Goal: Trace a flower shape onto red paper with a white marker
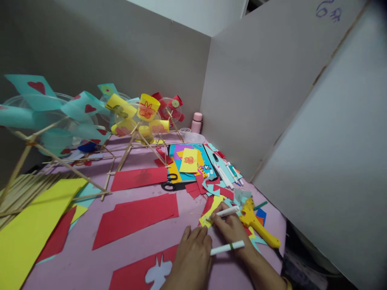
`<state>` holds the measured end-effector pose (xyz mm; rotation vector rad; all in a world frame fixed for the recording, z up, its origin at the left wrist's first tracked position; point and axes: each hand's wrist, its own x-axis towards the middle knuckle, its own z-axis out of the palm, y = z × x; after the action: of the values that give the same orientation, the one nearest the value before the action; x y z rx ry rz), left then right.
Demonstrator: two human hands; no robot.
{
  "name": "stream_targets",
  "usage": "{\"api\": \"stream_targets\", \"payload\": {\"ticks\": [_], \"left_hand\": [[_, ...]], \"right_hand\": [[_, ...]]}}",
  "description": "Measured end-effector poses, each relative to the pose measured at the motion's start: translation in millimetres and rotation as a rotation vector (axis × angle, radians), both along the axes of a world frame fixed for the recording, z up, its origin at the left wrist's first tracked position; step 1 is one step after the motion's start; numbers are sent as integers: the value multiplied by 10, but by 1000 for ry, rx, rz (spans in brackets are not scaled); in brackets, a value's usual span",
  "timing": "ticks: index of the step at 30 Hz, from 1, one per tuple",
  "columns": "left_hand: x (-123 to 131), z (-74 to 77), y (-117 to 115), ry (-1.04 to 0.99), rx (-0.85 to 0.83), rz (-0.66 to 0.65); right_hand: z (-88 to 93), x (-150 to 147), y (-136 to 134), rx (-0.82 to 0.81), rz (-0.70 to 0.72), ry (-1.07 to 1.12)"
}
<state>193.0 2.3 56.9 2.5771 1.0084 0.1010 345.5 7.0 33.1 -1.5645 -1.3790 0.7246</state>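
Observation:
My right hand [231, 227] grips a white marker [226, 212], its tip down at a small yellow paper piece [216, 202]. My left hand [193, 249] is beside it, fingers together with the tips at that paper's near edge. A second white marker [226, 247] with a green band sticks out from under the thumb side of my left hand and passes over my right wrist. Below my left hand lies red paper [127, 278] with a pale butterfly-like paper shape [157, 274] on it.
Stick stands with blue [45, 92], yellow [148, 106] and red paper wheels fill the back left. A yellow glue gun [261, 229] lies right of my hands. Red sheets [136, 217], black scissors [169, 182], paper scraps and a pink bottle [197, 123] share the table. Grey walls border it.

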Motion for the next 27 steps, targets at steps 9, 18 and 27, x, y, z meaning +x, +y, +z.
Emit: {"api": "stream_targets", "payload": {"ticks": [9, 18, 27], "left_hand": [[21, -7, 2, 36, 28, 10], [25, 5, 8, 45, 36, 6], [12, 36, 14, 73, 36, 16]], "right_hand": [[3, 51, -11, 19, -93, 35], [23, 87, 22, 38, -129, -5], [44, 107, 20, 67, -211, 37]]}}
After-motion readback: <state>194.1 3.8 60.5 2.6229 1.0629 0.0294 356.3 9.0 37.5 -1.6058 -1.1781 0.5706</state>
